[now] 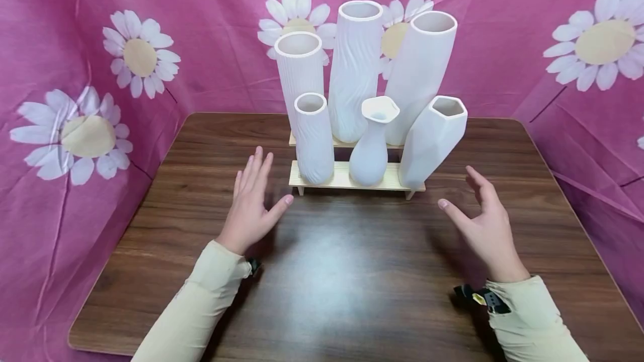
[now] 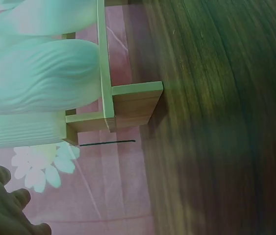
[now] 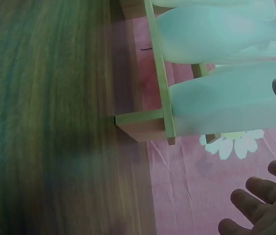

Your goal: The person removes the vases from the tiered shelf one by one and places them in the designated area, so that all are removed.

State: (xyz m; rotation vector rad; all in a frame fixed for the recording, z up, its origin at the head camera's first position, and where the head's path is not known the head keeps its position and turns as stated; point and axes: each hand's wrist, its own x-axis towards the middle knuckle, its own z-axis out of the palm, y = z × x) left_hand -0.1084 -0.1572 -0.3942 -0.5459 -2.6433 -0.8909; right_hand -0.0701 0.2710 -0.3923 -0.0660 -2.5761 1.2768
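A two-step light wooden stand point(image 1: 342, 175) bears white vases in two rows. In its front row are a wavy-ribbed vase point(image 1: 315, 141) on the left, a narrow-necked vase point(image 1: 369, 152) in the middle and a faceted vase point(image 1: 430, 144) on the right. Behind them rise a finely ribbed vase point(image 1: 302, 74), a tall wavy vase point(image 1: 356, 71) and a smooth tall vase point(image 1: 420, 71). Left of the stand, my left hand point(image 1: 254, 205) hovers with fingers spread, touching nothing. My right hand point(image 1: 485, 225) is to the stand's right, fingers extended and thumb apart, holding nothing.
The stand is at the back middle of a dark wooden table point(image 1: 327, 295). Close behind the table hangs a pink cloth point(image 1: 216, 43) printed with white daisies, which also covers both sides. A dark strap point(image 1: 485, 298) circles the right wrist.
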